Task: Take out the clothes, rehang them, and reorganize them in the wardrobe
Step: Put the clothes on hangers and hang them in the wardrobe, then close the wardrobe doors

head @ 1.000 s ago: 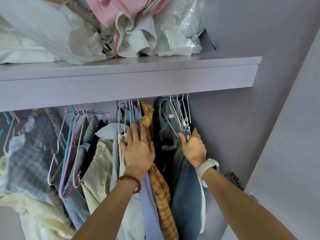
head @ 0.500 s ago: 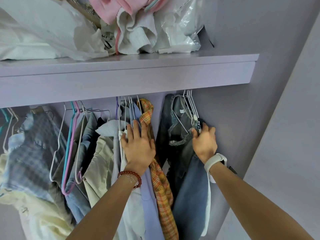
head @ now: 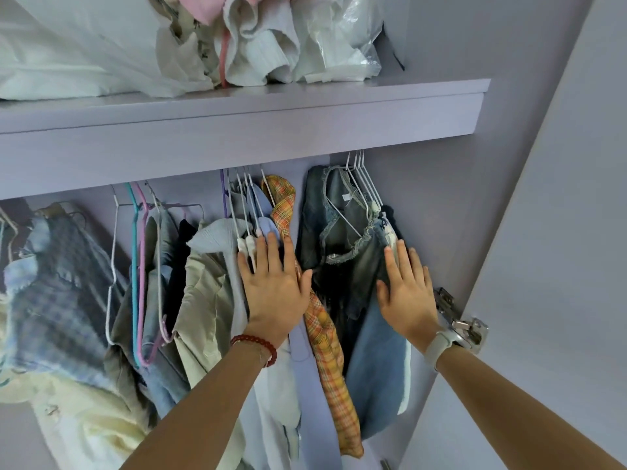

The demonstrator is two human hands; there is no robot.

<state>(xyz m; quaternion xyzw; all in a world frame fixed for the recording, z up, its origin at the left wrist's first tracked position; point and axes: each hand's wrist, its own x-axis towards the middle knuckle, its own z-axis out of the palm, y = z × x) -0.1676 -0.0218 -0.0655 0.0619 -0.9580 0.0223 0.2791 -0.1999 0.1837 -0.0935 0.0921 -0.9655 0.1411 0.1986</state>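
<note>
Hanging clothes in the wardrobe, parted into two bunches: the denim garments [head: 342, 252] on white wire hangers [head: 364, 184] lie under and just beyond the right hand [head: 407, 293], while the plaid orange shirt [head: 322, 320] hangs in the gap between the hands and the pale blue and white shirts [head: 271, 385] sit under the left hand [head: 271, 286]. Both hands lie flat with fingers straight, pressing the fabric and grasping nothing, which suggests the reorganizing step, spreading the bunches apart along the rail below the shelf [head: 237, 130]. The next move probably calls for closing fingers on one hanger hook and lifting it clear of the rail.
</note>
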